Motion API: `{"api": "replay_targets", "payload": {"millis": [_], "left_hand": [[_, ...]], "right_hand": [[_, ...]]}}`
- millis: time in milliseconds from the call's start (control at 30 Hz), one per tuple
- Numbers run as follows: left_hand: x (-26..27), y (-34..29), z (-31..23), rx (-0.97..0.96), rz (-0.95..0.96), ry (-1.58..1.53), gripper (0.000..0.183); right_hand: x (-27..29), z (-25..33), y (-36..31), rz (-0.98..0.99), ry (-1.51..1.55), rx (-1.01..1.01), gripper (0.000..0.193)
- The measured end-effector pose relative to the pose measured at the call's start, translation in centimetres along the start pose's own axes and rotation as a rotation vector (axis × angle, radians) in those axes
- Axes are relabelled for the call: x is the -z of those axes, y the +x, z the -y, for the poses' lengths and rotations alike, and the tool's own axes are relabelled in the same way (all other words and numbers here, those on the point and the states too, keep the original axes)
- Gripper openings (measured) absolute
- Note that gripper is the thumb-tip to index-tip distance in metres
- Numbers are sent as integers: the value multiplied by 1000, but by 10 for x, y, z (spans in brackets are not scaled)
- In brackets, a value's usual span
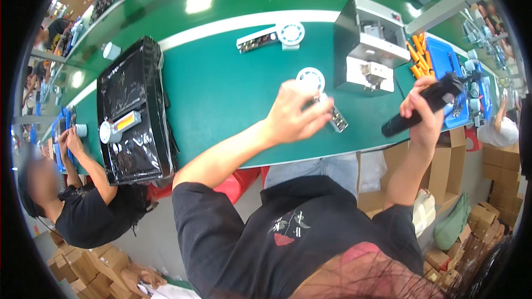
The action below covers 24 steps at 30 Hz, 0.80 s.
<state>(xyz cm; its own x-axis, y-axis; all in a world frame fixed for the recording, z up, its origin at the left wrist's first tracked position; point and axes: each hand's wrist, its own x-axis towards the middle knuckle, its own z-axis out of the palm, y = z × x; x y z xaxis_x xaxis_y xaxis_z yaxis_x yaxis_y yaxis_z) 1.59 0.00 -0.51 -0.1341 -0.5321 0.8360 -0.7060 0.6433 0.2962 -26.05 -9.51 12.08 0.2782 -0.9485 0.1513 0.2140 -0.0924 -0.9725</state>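
On the green bench before me lies a small fan-like device with a white round ring point(310, 78) and a narrow body with an exposed circuit board point(338, 119). My left hand point(298, 112) is above its middle, the thumb and fingers pinched together. Whatever they hold is too small to make out, and the hand hides the device's middle. Raised to the right, my right hand point(424, 105) wraps round a thick black tool point(405, 119), which looks like an electric screwdriver. Its tip cannot be made out. A similar device point(289, 33) lies farther back, its board also uncovered.
A grey metal machine point(368, 33) like a screw feeder stands right of centre. Beside it are orange handle-like parts point(420, 58) and a blue tray point(440, 58). A black plastic-wrapped case point(133, 116) at left bears an orange-and-white device point(121, 125). Another person point(83, 188) works at far left.
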Motion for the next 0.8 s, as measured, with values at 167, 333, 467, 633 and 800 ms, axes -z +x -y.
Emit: {"api": "replay_targets", "payload": {"millis": [167, 333, 467, 633, 800], "left_hand": [[3, 6, -17, 93, 441, -51, 49], [1, 21, -34, 331, 727, 84, 59], [8, 34, -43, 470, 764, 54, 42], [36, 63, -49, 838, 526, -264, 16], [75, 79, -21, 1039, 349, -444, 17]], "right_hand": [[67, -49, -3, -253, 146, -388, 37], [80, -95, -2, -343, -80, -184, 43], [75, -110, -8, -373, -142, -51, 53], [74, -109, -12, -396, -121, -61, 65], [76, -111, -12, -378, -120, -48, 64]]}}
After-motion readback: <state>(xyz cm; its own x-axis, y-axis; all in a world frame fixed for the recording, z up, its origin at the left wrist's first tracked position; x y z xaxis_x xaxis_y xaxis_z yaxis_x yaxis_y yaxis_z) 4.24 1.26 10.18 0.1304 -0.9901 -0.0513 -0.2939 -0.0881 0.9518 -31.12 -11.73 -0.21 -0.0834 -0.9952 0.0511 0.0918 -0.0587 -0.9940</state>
